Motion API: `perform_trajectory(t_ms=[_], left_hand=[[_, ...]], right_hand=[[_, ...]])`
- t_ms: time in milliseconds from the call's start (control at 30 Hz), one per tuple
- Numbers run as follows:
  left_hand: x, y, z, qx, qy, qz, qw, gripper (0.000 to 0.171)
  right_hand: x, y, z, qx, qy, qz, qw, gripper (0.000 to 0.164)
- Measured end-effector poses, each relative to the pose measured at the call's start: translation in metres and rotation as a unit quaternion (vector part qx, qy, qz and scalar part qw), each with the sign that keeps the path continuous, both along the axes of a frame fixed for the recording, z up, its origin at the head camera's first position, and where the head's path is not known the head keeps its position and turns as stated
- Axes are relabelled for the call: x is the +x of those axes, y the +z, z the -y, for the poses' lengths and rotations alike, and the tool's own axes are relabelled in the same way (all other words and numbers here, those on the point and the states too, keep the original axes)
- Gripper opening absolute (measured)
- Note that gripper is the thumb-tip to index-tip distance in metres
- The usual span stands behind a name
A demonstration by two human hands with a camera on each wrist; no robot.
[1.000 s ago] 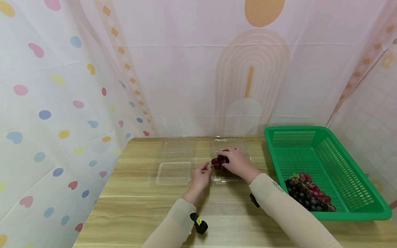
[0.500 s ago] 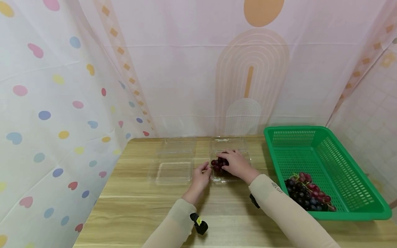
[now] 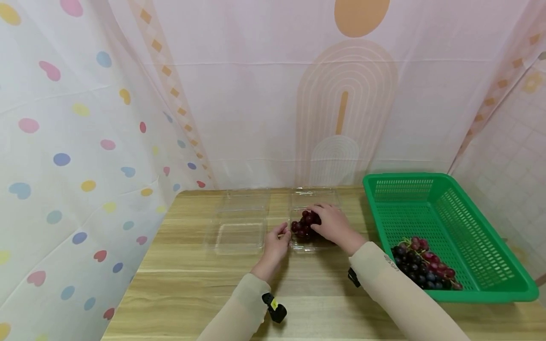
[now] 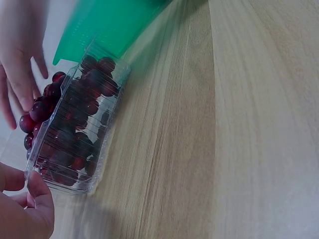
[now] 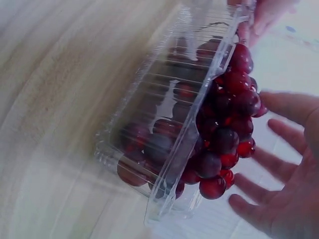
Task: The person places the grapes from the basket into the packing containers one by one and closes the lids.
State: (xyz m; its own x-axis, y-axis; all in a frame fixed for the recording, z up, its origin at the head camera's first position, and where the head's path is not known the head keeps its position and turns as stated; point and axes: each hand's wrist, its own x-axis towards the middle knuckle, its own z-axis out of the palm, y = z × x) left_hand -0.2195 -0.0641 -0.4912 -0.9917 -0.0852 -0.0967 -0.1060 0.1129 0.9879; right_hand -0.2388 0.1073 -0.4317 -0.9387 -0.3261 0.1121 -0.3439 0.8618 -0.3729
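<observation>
A bunch of dark red grapes (image 3: 301, 231) fills a clear plastic clamshell box (image 3: 304, 247), its lid raised at the back. Several grapes rise above the rim in both wrist views. My left hand (image 3: 275, 247) pinches the box's rim at the left corner, thumb and finger on the edge in the left wrist view. Over the right side of the bunch lies my right hand (image 3: 333, 223). In the right wrist view its fingers (image 5: 281, 164) are spread and relaxed, with the fingertips right at the top grapes. The box's right side is partly hidden under this hand in the head view.
Left of the filled box, a second clear clamshell box (image 3: 239, 237) lies with its lid up and nothing inside. A green plastic basket (image 3: 477, 227) stands at the right, with black and red grapes (image 3: 422, 267) in its near left corner. A patterned curtain (image 3: 256, 94) hangs behind the table.
My right hand has drawn back a little to the right, and more of the grapes show. The bunch sits lower in the box. My left hand stays at the rim.
</observation>
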Motion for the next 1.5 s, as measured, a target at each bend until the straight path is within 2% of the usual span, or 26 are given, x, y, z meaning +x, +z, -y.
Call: perform_trajectory(t_ms=[133, 300, 567, 833, 1133, 1333, 1500], left_hand=[[0.0, -0.001, 0.0, 0.007, 0.0, 0.004, 1.0, 0.037], [0.0, -0.001, -0.002, 0.017, -0.002, 0.009, 0.9998, 0.039], [0.002, 0.0, -0.002, 0.021, 0.009, 0.011, 0.9997, 0.038], [0.001, 0.001, -0.001, 0.039, 0.001, 0.011, 0.9992, 0.039], [0.001, -0.001, -0.001, 0.026, 0.008, 0.014, 0.9995, 0.037], [0.0, -0.002, -0.001, 0.03, 0.011, 0.007, 0.9995, 0.037], [0.001, -0.002, -0.001, 0.026, 0.01, 0.005, 0.9996, 0.037]], right_hand=[[0.001, -0.001, -0.005, -0.039, -0.043, 0.013, 0.998, 0.041], [0.001, -0.008, -0.008, -0.036, -0.07, 0.008, 0.997, 0.037], [0.002, -0.014, -0.005, -0.021, -0.072, -0.006, 0.997, 0.034], [-0.001, -0.013, -0.006, -0.01, -0.084, 0.001, 0.996, 0.033], [-0.009, -0.002, -0.015, -0.074, -0.077, 0.034, 0.994, 0.037], [-0.02, 0.014, -0.025, -0.125, -0.129, 0.095, 0.979, 0.043], [-0.033, 0.022, -0.038, -0.17, -0.148, 0.154, 0.962, 0.051]])
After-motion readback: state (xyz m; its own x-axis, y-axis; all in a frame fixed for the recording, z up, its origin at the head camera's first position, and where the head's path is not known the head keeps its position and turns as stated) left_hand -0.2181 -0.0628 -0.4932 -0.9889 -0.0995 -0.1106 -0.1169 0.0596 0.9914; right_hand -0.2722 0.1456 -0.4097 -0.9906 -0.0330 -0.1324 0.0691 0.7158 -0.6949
